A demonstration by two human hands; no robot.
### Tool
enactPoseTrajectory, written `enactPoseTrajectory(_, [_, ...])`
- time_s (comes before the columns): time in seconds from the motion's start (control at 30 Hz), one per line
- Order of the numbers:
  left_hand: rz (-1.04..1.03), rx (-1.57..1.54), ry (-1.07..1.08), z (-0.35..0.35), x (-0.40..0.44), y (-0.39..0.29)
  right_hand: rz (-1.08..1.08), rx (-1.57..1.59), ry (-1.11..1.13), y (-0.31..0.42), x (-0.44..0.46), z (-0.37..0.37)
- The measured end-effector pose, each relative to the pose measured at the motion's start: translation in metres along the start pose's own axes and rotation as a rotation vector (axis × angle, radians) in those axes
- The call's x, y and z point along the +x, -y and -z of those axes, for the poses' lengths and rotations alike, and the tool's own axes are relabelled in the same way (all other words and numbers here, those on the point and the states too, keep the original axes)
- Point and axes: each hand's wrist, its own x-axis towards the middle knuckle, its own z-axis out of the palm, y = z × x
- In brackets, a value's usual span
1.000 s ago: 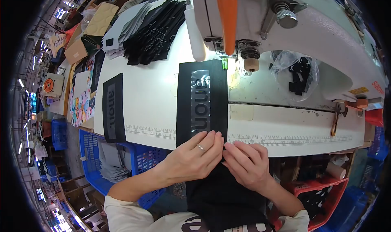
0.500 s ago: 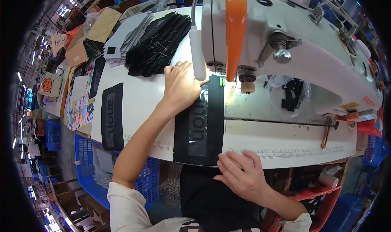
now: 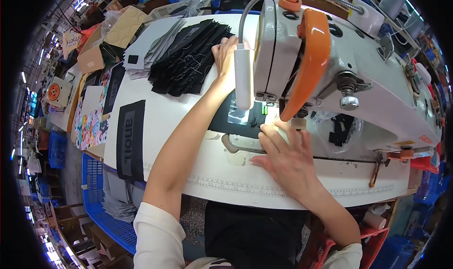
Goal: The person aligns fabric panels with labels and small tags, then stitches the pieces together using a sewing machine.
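A black fabric panel (image 3: pixel 222 119) with a clear glossy strip lies at the sewing machine (image 3: pixel 339 56), partly under its head. My right hand (image 3: pixel 290 162) is open, its fingers stretched out to the panel's near right edge beside the needle area and its thumb apart. The machine's fittings and my fingers hide the contact there. My left hand (image 3: pixel 227 56) reaches to the far side, next to a pile of black fabric pieces (image 3: pixel 186 61). Its visible fingers are apart and slightly bent; the lamp (image 3: pixel 243 80) covers part of it, and nothing shows in its grasp.
Another black panel with grey lettering (image 3: pixel 130 139) lies on the left of the white table (image 3: pixel 226 186). Grey sheets (image 3: pixel 153 47) are stacked behind it. An orange machine part (image 3: pixel 314 56) hangs close above my right hand. A plastic bag with black scraps (image 3: pixel 342 129) lies right.
The panel has turned and moved away from the table's front edge, under the machine head. My right hand has moved up to the needle area. My left hand has shifted farther away, off the panel.
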Motion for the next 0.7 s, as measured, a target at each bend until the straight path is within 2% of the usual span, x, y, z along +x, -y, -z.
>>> enactPoseTrajectory(0.1, [0.040, -0.015, 0.014, 0.000, 0.001, 0.000, -0.004, -0.048, -0.004, 0.000, 0.002, -0.003])
enactPoseTrajectory(0.2, [-0.098, 0.036, -0.082, -0.004, 0.002, 0.000, -0.013, -0.021, -0.006, -0.003, 0.004, -0.004])
enactPoseTrajectory(0.37, [-0.224, 0.173, -0.039, 0.010, 0.006, -0.021, -0.016, 0.015, -0.020, -0.004, 0.002, -0.006])
enactPoseTrajectory(0.43, [-0.300, 0.209, 0.038, 0.023, -0.004, -0.046, -0.023, 0.041, -0.026, -0.005, 0.001, -0.007])
enactPoseTrajectory(0.5, [-0.318, 0.394, 0.082, 0.039, -0.033, -0.109, -0.031, 0.061, -0.035, -0.005, 0.001, -0.007])
enactPoseTrajectory(0.57, [-0.177, 0.467, 0.278, 0.052, -0.064, -0.143, -0.039, 0.081, -0.014, -0.005, 0.000, -0.005])
enactPoseTrajectory(0.67, [-0.116, 0.579, 0.395, 0.056, -0.106, -0.154, -0.043, 0.086, -0.008, -0.006, 0.000, -0.007])
enactPoseTrajectory(0.7, [-0.200, 0.587, 0.423, 0.056, -0.114, -0.152, -0.044, 0.080, -0.008, -0.006, -0.001, -0.007])
